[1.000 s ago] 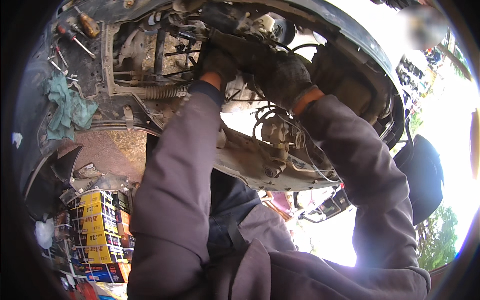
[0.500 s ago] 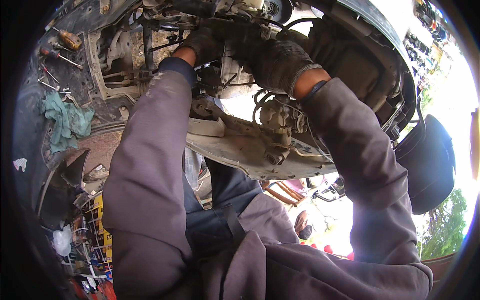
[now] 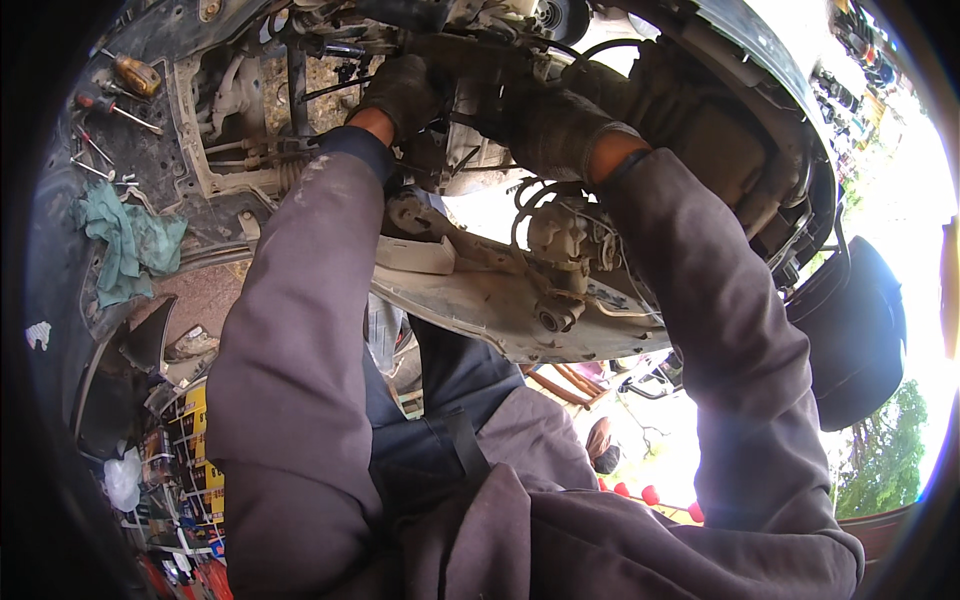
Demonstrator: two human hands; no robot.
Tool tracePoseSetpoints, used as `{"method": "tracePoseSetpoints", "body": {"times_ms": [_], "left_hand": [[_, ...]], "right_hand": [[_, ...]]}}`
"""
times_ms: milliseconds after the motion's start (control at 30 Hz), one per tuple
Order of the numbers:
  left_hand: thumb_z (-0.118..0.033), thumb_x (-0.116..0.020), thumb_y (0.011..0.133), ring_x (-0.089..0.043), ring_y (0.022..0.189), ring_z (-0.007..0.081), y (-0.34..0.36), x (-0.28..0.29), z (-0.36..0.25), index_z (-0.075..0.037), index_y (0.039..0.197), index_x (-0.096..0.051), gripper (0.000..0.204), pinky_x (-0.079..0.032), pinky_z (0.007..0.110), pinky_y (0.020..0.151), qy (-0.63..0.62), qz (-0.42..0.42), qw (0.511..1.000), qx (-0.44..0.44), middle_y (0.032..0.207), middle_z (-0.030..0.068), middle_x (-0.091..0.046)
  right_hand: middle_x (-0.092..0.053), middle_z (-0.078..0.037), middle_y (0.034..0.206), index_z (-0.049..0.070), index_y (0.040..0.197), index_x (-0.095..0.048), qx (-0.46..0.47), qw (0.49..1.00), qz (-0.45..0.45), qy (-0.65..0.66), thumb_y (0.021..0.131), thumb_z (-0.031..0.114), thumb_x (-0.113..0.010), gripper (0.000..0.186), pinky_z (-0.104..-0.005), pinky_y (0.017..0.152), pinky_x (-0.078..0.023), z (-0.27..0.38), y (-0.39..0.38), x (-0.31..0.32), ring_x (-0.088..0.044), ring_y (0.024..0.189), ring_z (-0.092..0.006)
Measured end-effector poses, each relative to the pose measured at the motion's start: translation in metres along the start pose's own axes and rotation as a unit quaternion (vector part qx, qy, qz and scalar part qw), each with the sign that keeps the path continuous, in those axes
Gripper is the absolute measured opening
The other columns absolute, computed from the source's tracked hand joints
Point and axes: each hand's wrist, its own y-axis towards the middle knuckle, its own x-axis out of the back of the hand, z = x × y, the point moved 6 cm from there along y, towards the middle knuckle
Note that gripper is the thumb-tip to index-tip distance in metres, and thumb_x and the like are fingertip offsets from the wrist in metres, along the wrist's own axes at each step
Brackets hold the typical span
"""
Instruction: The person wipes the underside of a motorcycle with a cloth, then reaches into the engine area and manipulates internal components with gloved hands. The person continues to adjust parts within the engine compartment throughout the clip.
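My left hand (image 3: 398, 98), in a dark dirty glove, reaches up into the underside of a vehicle (image 3: 460, 300), at the left of a dark central component (image 3: 455, 50). My right hand (image 3: 560, 135), also gloved, is at the right of that component, among dark hoses (image 3: 605, 50). The fingers of both hands blend into the dark parts, so their grip is unclear. Below my right hand is a dirty cylindrical component (image 3: 555, 240) with thin lines. At the left, screwdrivers (image 3: 135, 75) and a teal rag (image 3: 125, 245) rest on the bodywork.
A black curved panel (image 3: 850, 330) is at the right. Stacked yellow boxes (image 3: 195, 435) and a white plastic bag (image 3: 123, 478) lie at the lower left. A red-brown metal frame (image 3: 565, 380) shows below the vehicle, with foliage (image 3: 880, 450) at the lower right.
Compared with a second ago, both forearms appear shifted left and up in the picture, along with some surroundings. Over the last half second my right hand has moved slightly left and up.
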Motion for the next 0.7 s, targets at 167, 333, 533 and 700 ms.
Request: {"method": "tracePoseSetpoints", "body": {"times_ms": [167,333,533,700], "left_hand": [[-0.037,-0.061,0.083,-0.065,0.088,0.0377,-0.0021,0.002,-0.0024,-0.012,0.092,-0.072,0.028,-0.053,0.044,0.08,0.001,-0.023,1.0,-0.017,0.09,0.0189,-0.067],[-0.035,-0.063,0.081,-0.066,0.086,0.0367,0.0,0.0024,-0.0035,-0.013,0.09,-0.073,0.026,-0.054,0.043,0.079,0.043,-0.02,0.999,-0.016,0.088,0.0176,-0.068],[-0.031,-0.065,0.079,-0.066,0.086,0.0357,-0.0013,0.0017,-0.0011,-0.013,0.087,-0.074,0.022,-0.054,0.043,0.078,0.054,-0.026,0.998,-0.001,0.088,0.0171,-0.068],[-0.032,-0.065,0.079,-0.066,0.086,0.0359,-0.0003,0.0002,-0.0009,-0.012,0.087,-0.074,0.023,-0.054,0.043,0.078,0.058,-0.031,0.998,-0.008,0.088,0.0182,-0.068]], "right_hand": [[-0.063,-0.017,0.108,0.013,0.123,-0.061,0.022,0.999,-0.031,0.003,0.082,0.009,-0.053,0.041,-0.0407,0.081,-0.053,0.0045,0.0026,-0.0031,-0.062,0.101,-0.0325],[-0.063,-0.017,0.107,0.013,0.123,-0.06,0.032,0.998,-0.06,0.007,0.083,0.009,-0.053,0.041,-0.0408,0.082,-0.053,0.007,0.003,-0.0037,-0.061,0.101,-0.0325],[-0.064,-0.016,0.106,0.012,0.123,-0.06,0.029,0.996,-0.084,0.014,0.084,0.01,-0.053,0.04,-0.0409,0.084,-0.052,0.0084,0.0022,0.0002,-0.061,0.101,-0.0325],[-0.064,-0.015,0.106,0.012,0.122,-0.059,0.013,0.993,-0.115,0.025,0.085,0.01,-0.052,0.039,-0.0409,0.085,-0.052,0.0021,-0.0045,0.0011,-0.061,0.101,-0.0324]]}}
